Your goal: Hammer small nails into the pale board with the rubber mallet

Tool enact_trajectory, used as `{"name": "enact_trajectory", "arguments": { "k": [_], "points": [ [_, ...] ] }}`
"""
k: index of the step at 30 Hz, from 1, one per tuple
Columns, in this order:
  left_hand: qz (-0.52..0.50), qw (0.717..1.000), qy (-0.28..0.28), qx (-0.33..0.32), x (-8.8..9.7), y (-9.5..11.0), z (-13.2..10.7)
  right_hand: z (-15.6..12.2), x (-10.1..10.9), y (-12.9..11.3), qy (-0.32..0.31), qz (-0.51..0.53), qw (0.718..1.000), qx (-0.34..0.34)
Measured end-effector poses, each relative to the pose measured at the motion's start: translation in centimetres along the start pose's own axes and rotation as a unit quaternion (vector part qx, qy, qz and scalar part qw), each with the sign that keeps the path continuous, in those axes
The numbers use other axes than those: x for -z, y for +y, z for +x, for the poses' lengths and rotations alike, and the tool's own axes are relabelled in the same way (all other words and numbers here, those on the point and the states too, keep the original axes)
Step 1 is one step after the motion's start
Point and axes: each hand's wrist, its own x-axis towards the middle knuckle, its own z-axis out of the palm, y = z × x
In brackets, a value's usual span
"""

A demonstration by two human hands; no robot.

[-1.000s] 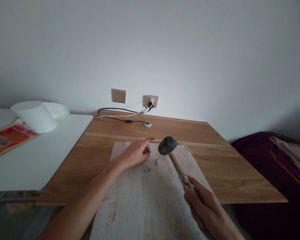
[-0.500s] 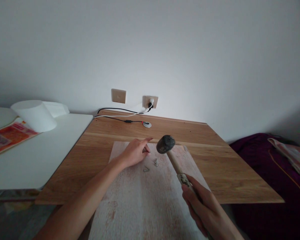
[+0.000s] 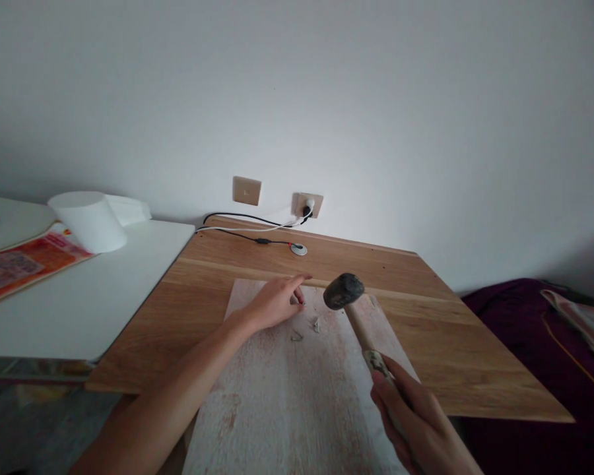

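Observation:
My right hand [image 3: 416, 412] is wrapped round the handle of a rubber mallet [image 3: 345, 291]. Its black head is raised above the far part of a whitish, worn board [image 3: 272, 402], and the pale handle has a wrapped grip. Close to the board's far end, my left hand [image 3: 277, 300] pinches a small nail, mostly hidden by the thumb and fingertips; the index finger sticks out to the right. The mallet head is to the right of these fingers, apart from them. Several loose nails [image 3: 297, 336] lie on the board just nearer to me.
Under the board is a wooden desktop [image 3: 455, 349] against the wall. Cables [image 3: 262, 241] run across its back to a wall socket [image 3: 308, 206]. At left, a white table [image 3: 143, 277] holds a white paper roll [image 3: 90, 223] and an orange-red packet [image 3: 34, 260]. Purple fabric [image 3: 509, 330] lies at right.
The view has turned slightly left, so everything appears further right. The mallet has moved a little to the right from my left hand; both hands keep their grip.

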Motion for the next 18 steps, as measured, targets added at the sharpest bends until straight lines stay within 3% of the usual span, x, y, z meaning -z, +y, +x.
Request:
{"name": "enact_trajectory", "arguments": {
  "k": [10,18],
  "points": [
    [0.027,1.0,0.005,-0.001,0.1,0.0,0.0,-0.2,-1.7,-1.0,-0.012,-0.05,0.999,0.005],
    [0.023,0.999,0.02,-0.035,-0.4,-0.2,0.1,0.3,-0.1,2.4,0.025,-0.032,0.999,-0.019]
  ]
}}
